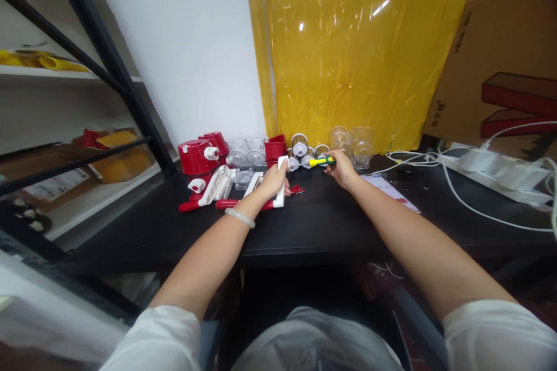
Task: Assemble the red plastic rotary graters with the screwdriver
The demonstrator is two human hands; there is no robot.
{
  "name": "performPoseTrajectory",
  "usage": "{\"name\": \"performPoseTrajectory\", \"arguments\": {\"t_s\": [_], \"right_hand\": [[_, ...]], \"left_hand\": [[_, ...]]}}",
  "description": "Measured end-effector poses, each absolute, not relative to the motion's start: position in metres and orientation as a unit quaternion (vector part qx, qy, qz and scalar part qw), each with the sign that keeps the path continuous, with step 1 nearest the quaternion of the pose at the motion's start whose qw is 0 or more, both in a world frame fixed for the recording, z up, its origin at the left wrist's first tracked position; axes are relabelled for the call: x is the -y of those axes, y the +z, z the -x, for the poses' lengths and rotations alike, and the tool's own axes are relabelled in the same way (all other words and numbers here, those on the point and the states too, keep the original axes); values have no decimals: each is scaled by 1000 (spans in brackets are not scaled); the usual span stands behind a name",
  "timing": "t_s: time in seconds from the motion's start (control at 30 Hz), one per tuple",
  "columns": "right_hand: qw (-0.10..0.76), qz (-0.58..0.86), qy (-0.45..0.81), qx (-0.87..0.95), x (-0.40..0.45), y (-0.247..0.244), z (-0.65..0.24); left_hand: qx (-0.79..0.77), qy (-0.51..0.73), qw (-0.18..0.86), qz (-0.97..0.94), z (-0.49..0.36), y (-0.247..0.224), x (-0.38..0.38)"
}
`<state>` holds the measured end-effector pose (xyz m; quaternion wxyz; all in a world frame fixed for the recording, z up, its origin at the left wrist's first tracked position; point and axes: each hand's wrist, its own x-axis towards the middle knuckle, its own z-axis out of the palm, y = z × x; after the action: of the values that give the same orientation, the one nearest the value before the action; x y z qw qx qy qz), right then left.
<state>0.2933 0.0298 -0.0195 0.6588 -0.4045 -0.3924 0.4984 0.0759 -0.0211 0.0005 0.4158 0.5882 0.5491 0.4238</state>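
My left hand (273, 181) is closed around a white plastic part (281, 194) with a red handle (226, 203) that stretches out to the left over the table. In my right hand (342, 170) is a green and yellow screwdriver (322, 160), its yellow end pointing left toward the white part but apart from it. Small red pieces (296, 189) lie on the black table just right of my left hand. Another white part with a red handle (220, 184) rests to the left. Behind the hands stand metal-and-white drums (300, 145) in a group.
Red plastic housings (195, 156) stand at the back left, beside clear plastic cups (247, 151). More clear cups (362, 148) are behind my right hand. A lit phone (389, 190) lies on the black table (313, 232). White cables and a power strip (496, 174) occupy the right side.
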Motion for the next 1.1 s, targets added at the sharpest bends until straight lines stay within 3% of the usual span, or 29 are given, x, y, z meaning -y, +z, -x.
{"name": "performPoseTrajectory", "arguments": {"t_s": [0.13,0.33,0.6,0.9,1.1], "right_hand": [[648,410,512,386,-32,-19,-294],[632,481,424,435,-32,-21,-294],[659,393,515,381,-30,-18,-295],[635,468,421,447,-33,-23,-296],[649,405,518,382,-30,-18,-295]], "left_hand": [[-547,425,415,-589,-76,1,21],[-553,419,405,-596,-75,-1,19],[-555,415,407,-595,-77,2,24],[-553,420,406,-595,-75,-1,20],[-554,419,412,-589,-76,-1,22]]}}
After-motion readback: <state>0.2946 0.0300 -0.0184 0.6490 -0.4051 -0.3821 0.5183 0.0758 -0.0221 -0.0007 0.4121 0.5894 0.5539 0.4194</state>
